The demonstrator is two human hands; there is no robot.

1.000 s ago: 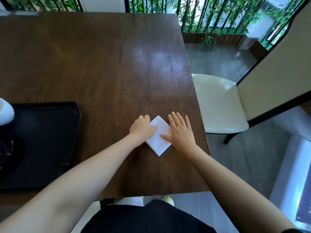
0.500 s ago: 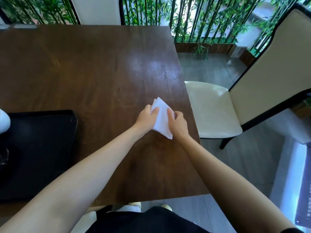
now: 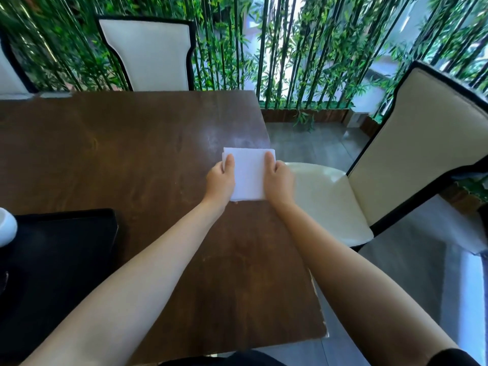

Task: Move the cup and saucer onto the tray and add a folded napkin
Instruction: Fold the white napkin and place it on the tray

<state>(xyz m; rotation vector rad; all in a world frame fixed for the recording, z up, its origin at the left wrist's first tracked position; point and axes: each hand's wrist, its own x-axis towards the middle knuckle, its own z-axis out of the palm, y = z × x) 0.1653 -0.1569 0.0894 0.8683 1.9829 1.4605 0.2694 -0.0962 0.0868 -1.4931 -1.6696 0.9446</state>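
Observation:
A white folded napkin is held up above the right part of the brown table. My left hand grips its left edge, thumb on top. Along the right edge, my right hand pinches it the same way. The black tray lies at the left of the table, well away from the napkin. A white cup shows only as a rounded part at the left frame edge, over the tray's far left. The saucer is too dark and cut off to make out.
A cream chair with a black frame stands just right of the table, its seat under my right hand. Another cream chair stands at the table's far side. Bamboo stalks and a grey floor lie beyond.
The napkin lay flat on the table under both hands; now both hands have lifted it and hold it by its two sides. The view has tilted upward.

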